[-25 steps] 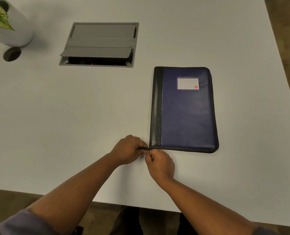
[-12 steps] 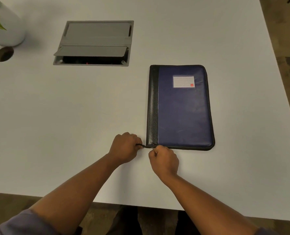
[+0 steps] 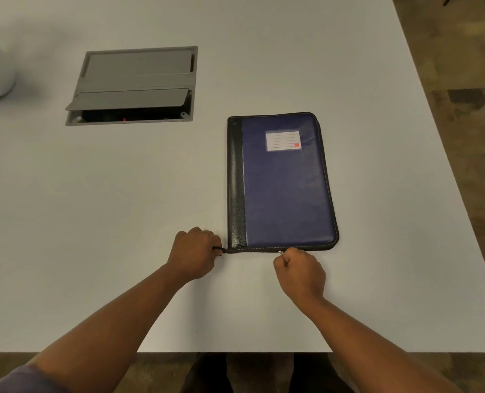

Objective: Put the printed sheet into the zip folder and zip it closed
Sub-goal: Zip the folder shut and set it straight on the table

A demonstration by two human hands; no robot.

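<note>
My right hand [image 3: 299, 272] has dragged the metal zipper pull [image 3: 280, 252] rightward along the blue leather zip folder [image 3: 286, 188], pinching it; my left hand [image 3: 196, 255] grips the zipper's tail end, so closing is underway.

Blue zip folder [image 3: 286, 188] with black spine and white label (red mark in corner), closed, flat on white table, spine left.

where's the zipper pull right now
In the head view the zipper pull sits on the near edge of the zip folder, about midway along it, pinched by the right hand.
</note>
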